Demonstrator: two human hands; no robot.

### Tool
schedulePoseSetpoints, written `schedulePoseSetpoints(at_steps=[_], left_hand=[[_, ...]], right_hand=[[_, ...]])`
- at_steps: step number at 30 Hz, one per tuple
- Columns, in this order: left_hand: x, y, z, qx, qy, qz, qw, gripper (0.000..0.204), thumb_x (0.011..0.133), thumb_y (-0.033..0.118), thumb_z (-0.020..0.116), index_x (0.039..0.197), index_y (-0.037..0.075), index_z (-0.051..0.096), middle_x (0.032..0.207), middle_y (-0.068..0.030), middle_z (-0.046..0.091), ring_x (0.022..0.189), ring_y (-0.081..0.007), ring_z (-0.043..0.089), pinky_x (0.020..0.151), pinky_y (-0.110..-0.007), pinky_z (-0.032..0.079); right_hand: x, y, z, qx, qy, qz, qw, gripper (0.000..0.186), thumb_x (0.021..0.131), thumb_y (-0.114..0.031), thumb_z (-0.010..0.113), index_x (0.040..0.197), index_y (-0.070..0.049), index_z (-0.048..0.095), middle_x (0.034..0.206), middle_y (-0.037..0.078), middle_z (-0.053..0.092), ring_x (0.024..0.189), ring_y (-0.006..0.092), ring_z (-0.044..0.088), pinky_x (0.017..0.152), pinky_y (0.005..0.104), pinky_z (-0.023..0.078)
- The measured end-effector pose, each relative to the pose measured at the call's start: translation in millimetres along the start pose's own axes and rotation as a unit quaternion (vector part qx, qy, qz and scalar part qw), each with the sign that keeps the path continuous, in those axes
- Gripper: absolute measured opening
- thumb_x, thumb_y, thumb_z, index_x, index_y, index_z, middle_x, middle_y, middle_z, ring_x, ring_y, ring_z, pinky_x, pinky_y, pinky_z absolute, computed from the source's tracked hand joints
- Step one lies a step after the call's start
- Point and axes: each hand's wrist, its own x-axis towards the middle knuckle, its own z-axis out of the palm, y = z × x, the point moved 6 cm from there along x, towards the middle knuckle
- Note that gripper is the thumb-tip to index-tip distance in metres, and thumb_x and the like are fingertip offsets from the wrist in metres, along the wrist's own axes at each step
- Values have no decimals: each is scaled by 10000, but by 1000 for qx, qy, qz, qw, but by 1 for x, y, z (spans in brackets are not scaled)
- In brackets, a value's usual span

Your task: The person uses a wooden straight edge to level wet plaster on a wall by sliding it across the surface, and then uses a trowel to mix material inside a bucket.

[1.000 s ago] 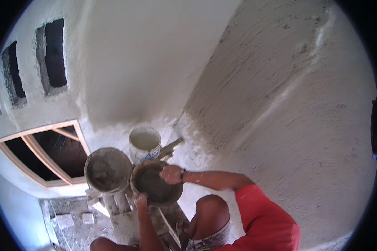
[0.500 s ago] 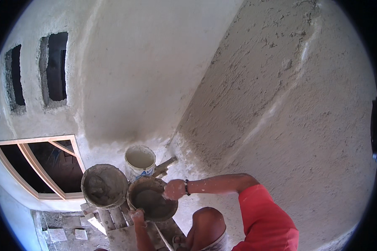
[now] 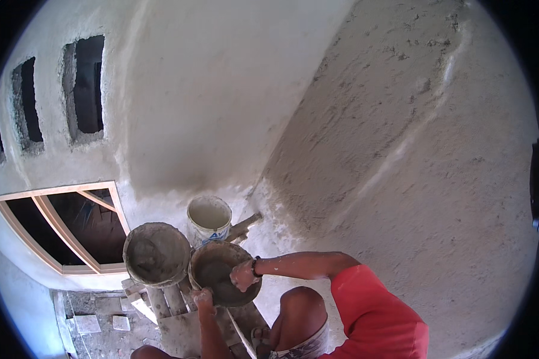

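Observation:
A dark round bucket (image 3: 205, 256) of wet grey mortar (image 3: 217, 275) stands in front of me, its opening facing up. My left hand (image 3: 202, 297) grips its near-left rim. Inside the opening, just over the mortar, my right hand (image 3: 244, 276) is closed in a fist; whatever it may hold is hidden beneath it. Touching this bucket on the left is a second mortar-caked bucket (image 3: 157, 253), partly filled with mortar. A pale plastic bucket (image 3: 209, 219) with blue marking stands just behind them.
Wooden planks (image 3: 176, 335) lie under the buckets. My bent knee (image 3: 302, 311) is close at the right. Ahead rises a plastered wall (image 3: 209, 107); a rough, darker wall (image 3: 365, 137) meets it on the right. At left is a wooden window frame (image 3: 58, 190). Blocks (image 3: 88, 323) lie on the ground below.
My right hand has gone from the right rim lower and further into the mortar bucket. My left hand stays at the rim. The whole view has shifted slightly.

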Motion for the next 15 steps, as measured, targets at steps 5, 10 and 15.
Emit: schedulePoseSetpoints(at_steps=[5,10,15], left_hand=[[13,6,-13,81,-49,218,971,169,700,122,558,689,-46,544,607,-108,544,530,-217,504,489,-384,398],[6,14,-9,89,-32,73,993,171,694,124,555,710,-43,522,632,-103,528,537,-198,481,493,-364,389],[22,4,-16,271,-32,363,891,100,751,124,544,796,36,558,728,-117,574,665,-222,540,637,-380,434]], right_hand=[[-4,8,-28,-103,320,-316,887,157,698,-235,599,731,-82,593,668,84,600,695,269,616,618,395,503],[-7,50,-24,-154,304,16,940,158,717,-189,550,844,-109,598,746,66,615,744,265,615,655,374,496],[35,33,14,-185,275,-28,943,104,658,-199,559,685,-98,569,692,104,610,679,289,615,631,401,498]])
